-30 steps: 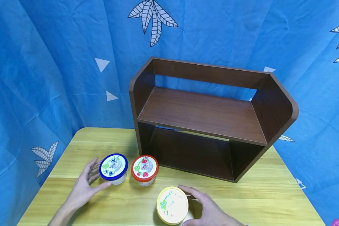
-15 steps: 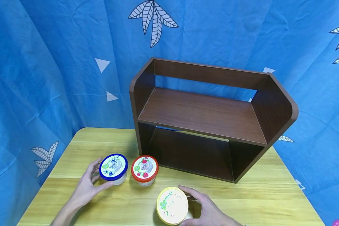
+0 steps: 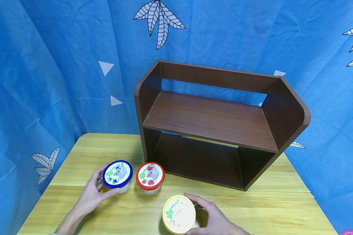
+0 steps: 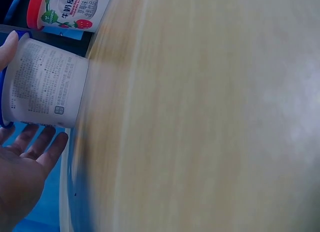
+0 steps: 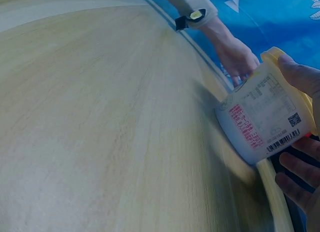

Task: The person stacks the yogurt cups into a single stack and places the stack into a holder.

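Note:
In the head view a lidded tub with a blue rim and blueberry pictures (image 3: 118, 174) stands on the table. My left hand (image 3: 89, 195) is set around its left and near sides, thumb at the lid's near edge. In the left wrist view the fingers (image 4: 42, 147) lie extended beside the tub wall. A yellow-lidded tub (image 3: 178, 214) stands near the front. My right hand (image 3: 213, 217) is around its right side, with a gap before the palm. In the right wrist view the thumb overlaps the lid, the other fingers (image 5: 300, 169) spread beside the tub. Firm contact cannot be made out.
A red-rimmed tub with strawberry pictures (image 3: 150, 176) stands right of the blue-rimmed one, close to the shelf's left front corner. The dark brown two-level shelf (image 3: 211, 119) takes up the table's back. Blue patterned cloth (image 3: 61, 65) hangs behind the wooden table (image 3: 277, 209).
My left hand has moved slightly right and closer around the blue-rimmed tub, its thumb now at the lid's near edge. The right hand and all tubs stay almost where they were.

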A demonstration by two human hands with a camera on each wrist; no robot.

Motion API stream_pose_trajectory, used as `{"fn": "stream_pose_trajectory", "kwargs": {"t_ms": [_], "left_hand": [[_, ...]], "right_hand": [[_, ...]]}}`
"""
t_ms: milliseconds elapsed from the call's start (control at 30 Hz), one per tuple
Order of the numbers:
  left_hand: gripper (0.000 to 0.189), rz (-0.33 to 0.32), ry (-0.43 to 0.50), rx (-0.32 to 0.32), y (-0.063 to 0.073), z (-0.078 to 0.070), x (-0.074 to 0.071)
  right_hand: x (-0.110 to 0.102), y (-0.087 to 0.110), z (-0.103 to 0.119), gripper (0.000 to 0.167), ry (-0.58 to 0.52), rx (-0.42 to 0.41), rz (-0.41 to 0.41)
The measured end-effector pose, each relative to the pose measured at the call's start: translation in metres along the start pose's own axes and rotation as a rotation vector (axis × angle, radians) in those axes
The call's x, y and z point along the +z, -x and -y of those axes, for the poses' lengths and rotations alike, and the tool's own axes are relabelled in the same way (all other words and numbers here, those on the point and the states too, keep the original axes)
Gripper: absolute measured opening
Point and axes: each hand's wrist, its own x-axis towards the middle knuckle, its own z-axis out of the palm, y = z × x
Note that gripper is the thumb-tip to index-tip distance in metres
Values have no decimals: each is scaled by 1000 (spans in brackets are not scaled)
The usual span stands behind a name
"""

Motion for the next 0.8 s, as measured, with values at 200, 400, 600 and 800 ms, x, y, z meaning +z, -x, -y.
{"fn": "stream_pose_trajectory", "kwargs": {"t_ms": [200, 400, 600, 800], "left_hand": [[104, 6, -7, -13, 1, -1, 0], [103, -1, 0, -14, 1, -2, 1], [101, -9, -3, -11, 1, -3, 1], [100, -21, 8, -15, 0, -1, 2]], "right_hand": [[0, 1, 1, 93, -4, 8, -1], [1, 1, 2, 92, -6, 25, -3], [1, 1, 1, 93, 5, 14, -9], [2, 1, 0, 92, 3, -1, -14]]}}
